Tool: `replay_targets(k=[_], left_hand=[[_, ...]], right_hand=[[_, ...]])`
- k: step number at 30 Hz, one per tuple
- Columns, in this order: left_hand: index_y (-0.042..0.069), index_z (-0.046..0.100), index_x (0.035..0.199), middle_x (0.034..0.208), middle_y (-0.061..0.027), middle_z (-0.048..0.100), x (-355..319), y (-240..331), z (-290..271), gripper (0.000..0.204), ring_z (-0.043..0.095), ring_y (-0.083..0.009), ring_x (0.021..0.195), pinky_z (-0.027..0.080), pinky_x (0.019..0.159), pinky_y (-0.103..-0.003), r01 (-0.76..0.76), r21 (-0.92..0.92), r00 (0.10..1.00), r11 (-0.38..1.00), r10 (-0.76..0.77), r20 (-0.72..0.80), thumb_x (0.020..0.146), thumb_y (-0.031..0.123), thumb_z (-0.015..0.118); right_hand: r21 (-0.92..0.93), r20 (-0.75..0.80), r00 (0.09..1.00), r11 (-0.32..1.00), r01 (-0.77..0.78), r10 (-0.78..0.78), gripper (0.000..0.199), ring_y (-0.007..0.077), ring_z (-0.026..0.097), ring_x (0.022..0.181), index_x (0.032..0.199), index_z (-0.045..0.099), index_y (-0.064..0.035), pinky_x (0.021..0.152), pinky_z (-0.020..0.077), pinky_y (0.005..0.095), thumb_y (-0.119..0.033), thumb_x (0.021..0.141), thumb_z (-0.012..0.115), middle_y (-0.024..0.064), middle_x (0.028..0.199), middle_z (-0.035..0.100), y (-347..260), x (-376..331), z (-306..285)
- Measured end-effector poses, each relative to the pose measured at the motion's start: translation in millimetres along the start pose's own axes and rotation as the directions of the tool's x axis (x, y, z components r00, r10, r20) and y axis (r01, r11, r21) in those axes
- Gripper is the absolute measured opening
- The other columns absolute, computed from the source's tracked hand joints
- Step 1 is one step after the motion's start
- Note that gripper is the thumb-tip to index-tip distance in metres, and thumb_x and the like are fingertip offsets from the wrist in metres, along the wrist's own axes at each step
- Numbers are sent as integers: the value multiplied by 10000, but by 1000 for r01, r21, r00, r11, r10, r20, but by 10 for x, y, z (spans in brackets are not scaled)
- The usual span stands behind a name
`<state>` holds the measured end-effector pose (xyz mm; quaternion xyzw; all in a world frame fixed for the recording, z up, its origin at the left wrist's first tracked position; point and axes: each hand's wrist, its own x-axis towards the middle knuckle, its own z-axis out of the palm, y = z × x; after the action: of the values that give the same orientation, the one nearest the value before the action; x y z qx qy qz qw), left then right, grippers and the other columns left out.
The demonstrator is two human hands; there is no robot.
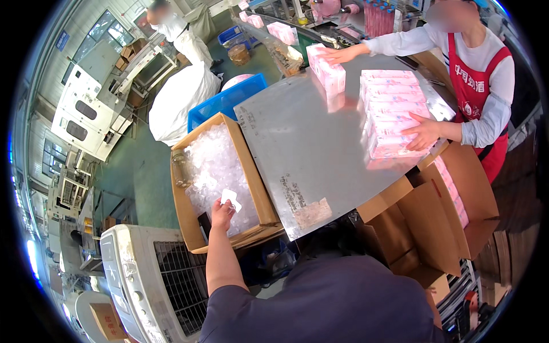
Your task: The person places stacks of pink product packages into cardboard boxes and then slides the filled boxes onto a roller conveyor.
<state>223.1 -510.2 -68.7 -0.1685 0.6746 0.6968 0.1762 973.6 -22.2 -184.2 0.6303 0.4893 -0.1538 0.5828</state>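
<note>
My left hand (222, 215) is closed on a small flat white plastic piece (231, 199) with rounded corners. It reaches over an open cardboard box (265, 201) filled with many loose clear plastic pieces (220, 163). A clear jar-like container (182, 168) lies at the box's left side, and a dark object (205, 224) rests near its front corner. Only a bit of my right arm shows beside my body; the right hand is hidden from sight. On the metal table to the right stands a stack of pink-and-white soft packs (394, 114).
Across the metal table (309, 160), a co-worker in a red apron (477, 86) touches the stack and another pink pack bundle (327, 71). Open cardboard boxes (423, 226) stand at right. A blue crate (229, 102), white sack (180, 103) and white air cooler (134, 274) are at left.
</note>
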Motion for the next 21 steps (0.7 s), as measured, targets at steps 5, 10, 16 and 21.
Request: replay_targets(k=[5,10,16,21], left_hand=[[123,507,1214,976,-24,631,129,-96,264,311,611,-156,860,530,771,-370,96,149,990,984,-109,84,930,102,632],[104,505,1194,938,-41,626,311,-355,203,293,602,-132,824,527,738,-287,-30,284,998,958,44,-41,930,73,630],[117,509,1172,977,-36,602,141,-25,30,229,598,-126,835,528,741,-273,-200,-229,980,953,200,-24,966,42,572],[106,519,1173,985,-27,611,-505,464,1293,221,595,-128,831,521,755,-285,-169,-308,908,936,269,320,969,35,564]], right_hand=[[13,-6,1000,1000,-2,2,1282,457,51,1481,1548,-18,-10,1196,171,488,-706,712,662,327,1578,-93,1,-21,4],[2,-15,1000,1000,3,-3,1280,450,58,1483,1547,-19,-6,1197,175,479,-694,717,671,324,1581,-87,40,33,38],[35,-13,1000,999,18,-17,1277,443,67,1485,1546,-21,-2,1199,180,469,-679,723,683,320,1584,-79,-38,140,152],[28,-80,995,997,66,-63,1235,458,96,1476,1552,45,-24,1190,198,476,-658,722,703,335,1577,-35,-179,159,179]])
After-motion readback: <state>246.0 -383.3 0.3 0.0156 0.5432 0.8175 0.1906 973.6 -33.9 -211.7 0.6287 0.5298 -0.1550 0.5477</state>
